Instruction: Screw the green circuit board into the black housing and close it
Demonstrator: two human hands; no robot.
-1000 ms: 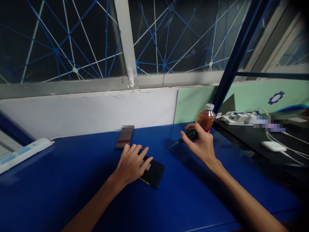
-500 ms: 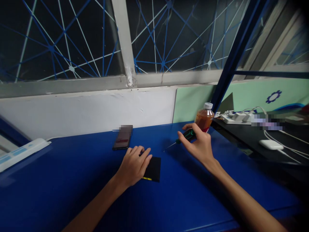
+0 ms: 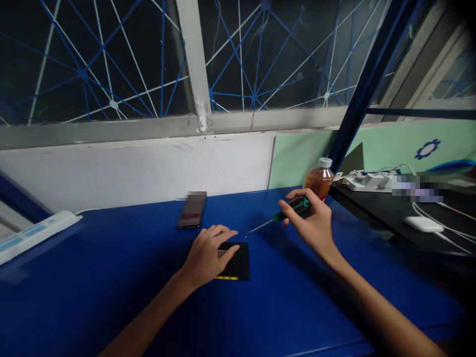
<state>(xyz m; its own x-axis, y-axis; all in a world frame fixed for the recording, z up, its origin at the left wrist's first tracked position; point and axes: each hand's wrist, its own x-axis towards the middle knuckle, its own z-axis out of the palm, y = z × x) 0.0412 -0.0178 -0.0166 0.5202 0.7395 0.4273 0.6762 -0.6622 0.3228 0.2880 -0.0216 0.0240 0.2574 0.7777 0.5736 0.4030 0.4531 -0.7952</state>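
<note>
A screwdriver (image 3: 277,217) with a green and black handle is held in my right hand (image 3: 314,222), its thin shaft slanting down to the left. At the tip is a tiny light speck, too small to make out. My left hand (image 3: 206,255) rests over a flat black rectangular object (image 3: 241,265) with a yellow strip along its near edge. The left thumb and index finger are spread apart, pointing toward the screwdriver tip, with nothing visible between them. Part of the black object lies hidden under this hand.
Behind my left hand lies a phone (image 3: 192,210) on the blue table (image 3: 122,258). A bottle of amber drink (image 3: 319,179) stands behind my right hand. A white power strip (image 3: 40,233) is at far left; a white adapter (image 3: 424,224) and cables lie on the dark surface at right.
The screwdriver tip has moved slightly left and down, nearer my left hand. My left thumb and index finger have spread apart, uncovering more of the black object.
</note>
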